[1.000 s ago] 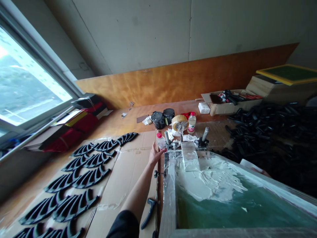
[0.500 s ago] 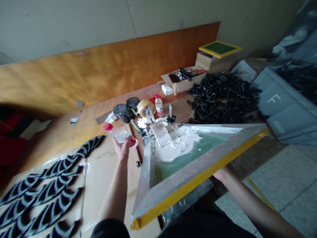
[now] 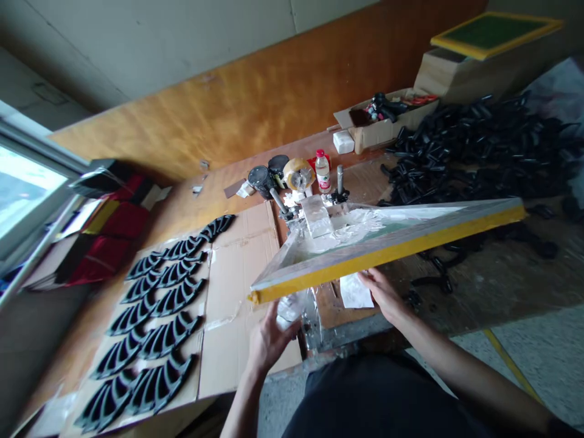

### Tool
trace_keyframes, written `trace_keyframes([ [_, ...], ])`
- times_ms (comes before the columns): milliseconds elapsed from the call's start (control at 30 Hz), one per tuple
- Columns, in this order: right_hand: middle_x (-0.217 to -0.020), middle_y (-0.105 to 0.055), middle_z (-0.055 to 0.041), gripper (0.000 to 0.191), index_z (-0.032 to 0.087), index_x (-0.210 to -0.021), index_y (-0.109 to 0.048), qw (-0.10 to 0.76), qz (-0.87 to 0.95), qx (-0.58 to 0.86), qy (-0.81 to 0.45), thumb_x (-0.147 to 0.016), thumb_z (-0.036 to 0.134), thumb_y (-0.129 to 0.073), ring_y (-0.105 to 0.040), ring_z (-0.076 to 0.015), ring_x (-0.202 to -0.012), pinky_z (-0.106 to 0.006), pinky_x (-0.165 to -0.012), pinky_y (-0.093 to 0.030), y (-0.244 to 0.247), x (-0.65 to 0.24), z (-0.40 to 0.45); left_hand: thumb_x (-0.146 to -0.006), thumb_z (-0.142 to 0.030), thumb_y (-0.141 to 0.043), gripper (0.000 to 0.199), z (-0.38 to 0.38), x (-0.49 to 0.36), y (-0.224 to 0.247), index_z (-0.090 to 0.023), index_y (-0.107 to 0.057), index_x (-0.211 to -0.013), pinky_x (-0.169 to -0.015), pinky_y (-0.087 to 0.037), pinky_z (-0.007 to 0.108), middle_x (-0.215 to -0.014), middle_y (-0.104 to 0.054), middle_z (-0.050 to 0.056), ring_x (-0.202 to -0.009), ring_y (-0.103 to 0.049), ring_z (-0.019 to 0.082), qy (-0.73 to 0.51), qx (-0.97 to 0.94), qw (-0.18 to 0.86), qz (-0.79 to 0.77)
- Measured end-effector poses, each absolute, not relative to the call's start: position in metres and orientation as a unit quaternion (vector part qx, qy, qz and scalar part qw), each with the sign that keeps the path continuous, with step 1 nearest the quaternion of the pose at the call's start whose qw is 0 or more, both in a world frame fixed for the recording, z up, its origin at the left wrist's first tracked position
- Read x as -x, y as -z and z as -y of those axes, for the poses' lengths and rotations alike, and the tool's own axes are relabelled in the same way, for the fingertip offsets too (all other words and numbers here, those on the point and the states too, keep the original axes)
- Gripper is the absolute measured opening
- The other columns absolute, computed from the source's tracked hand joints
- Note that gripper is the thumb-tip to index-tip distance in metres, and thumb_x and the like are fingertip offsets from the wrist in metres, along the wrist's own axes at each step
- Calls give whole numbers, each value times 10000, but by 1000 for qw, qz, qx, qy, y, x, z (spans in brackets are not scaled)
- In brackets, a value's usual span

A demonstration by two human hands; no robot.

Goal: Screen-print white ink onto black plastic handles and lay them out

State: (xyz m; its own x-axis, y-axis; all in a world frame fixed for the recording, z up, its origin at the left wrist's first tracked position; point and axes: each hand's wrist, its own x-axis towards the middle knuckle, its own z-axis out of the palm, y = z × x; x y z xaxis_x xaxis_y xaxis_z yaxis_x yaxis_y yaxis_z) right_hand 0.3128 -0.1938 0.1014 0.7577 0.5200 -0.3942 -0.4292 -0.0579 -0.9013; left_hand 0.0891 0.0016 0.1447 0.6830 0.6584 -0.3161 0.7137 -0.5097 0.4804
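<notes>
My left hand (image 3: pixel 267 337) is wrapped around a clear plastic bottle (image 3: pixel 289 309), partly hidden under the front edge of a raised screen-printing frame (image 3: pixel 387 252). Under the same frame, my right hand (image 3: pixel 383 295) has its fingers at the edge of a white sheet (image 3: pixel 356 292), paper or cloth, and appears to pinch it. The frame has yellow tape along its front and tilts up from a clamp at the back. White paste (image 3: pixel 328 242) lies thick on its green mesh, with a flat metal-looking blade (image 3: pixel 317 216) resting in it.
Rows of black curved parts (image 3: pixel 176 298) lie on cardboard (image 3: pixel 237 280) at left. Behind the frame stand dark tubs (image 3: pixel 261 181), a tape roll (image 3: pixel 298 174) and a red-capped bottle (image 3: pixel 323 172). Heaped black parts (image 3: pixel 479 146) and an open carton (image 3: pixel 387 125) are at right.
My left hand has brought the bottle from beside the frame to beneath its front edge. The white sheet by my right hand has come into view. The camera view has shifted.
</notes>
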Motion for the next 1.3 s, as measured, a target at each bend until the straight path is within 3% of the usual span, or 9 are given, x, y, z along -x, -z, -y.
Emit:
trace_keyframes([
  [200,-899,-699,-34,432,214,-1022,-659,647,95,658,-374,-767,561,-621,-623,-201,-763,-272,-623,-457,-95,-308,195,-754,-408,-678,517,38,-120,-165,-286,-541,-1238,-834,-478,325,-1132,-675,63,-1075,-619,253,156,-938,125,-282],
  [367,-803,-706,-33,437,178,-924,-703,643,107,647,-396,-757,577,-640,-601,-179,-676,-254,-570,-420,-100,-306,198,-789,-398,-644,375,39,-144,-186,-263,-565,-1130,-817,-464,337,-1046,-670,60,-1050,-611,261,195,-946,74,-249],
  [533,-845,-726,-36,448,201,-993,-719,674,68,596,-431,-740,569,-686,-625,-174,-670,-256,-578,-450,-107,-307,199,-799,-388,-623,364,45,-157,-198,-256,-549,-1131,-805,-468,355,-1069,-657,64,-1048,-607,272,202,-952,59,-223],
  [700,-851,-734,-40,479,211,-967,-722,690,6,574,-440,-674,590,-731,-650,-196,-679,-281,-578,-489,-112,-307,200,-791,-390,-638,367,50,-153,-195,-262,-549,-1124,-827,-462,359,-1071,-658,70,-1069,-597,273,221,-948,62,-220],
  [1067,-893,-735,-30,459,220,-997,-703,703,-5,563,-434,-703,572,-729,-653,-184,-713,-269,-594,-497,-100,-308,190,-778,-387,-652,358,34,-149,-188,-263,-556,-1100,-789,-466,330,-1040,-672,49,-1045,-617,260,185,-949,86,-238],
  [1200,-923,-728,-21,413,230,-940,-700,735,-33,533,-418,-664,526,-776,-658,-189,-745,-269,-589,-502,-105,-310,187,-724,-432,-691,422,27,-137,-172,-257,-566,-1087,-788,-479,343,-1040,-689,50,-1009,-639,271,166,-937,144,-272],
  [1300,-992,-728,-32,420,245,-991,-701,753,-26,498,-430,-639,452,-803,-672,-236,-882,-315,-697,-533,-109,-312,185,-705,-417,-708,454,8,-125,-157,-250,-586,-1109,-809,-490,340,-1052,-700,50,-985,-653,257,127,-902,268,-314],
])
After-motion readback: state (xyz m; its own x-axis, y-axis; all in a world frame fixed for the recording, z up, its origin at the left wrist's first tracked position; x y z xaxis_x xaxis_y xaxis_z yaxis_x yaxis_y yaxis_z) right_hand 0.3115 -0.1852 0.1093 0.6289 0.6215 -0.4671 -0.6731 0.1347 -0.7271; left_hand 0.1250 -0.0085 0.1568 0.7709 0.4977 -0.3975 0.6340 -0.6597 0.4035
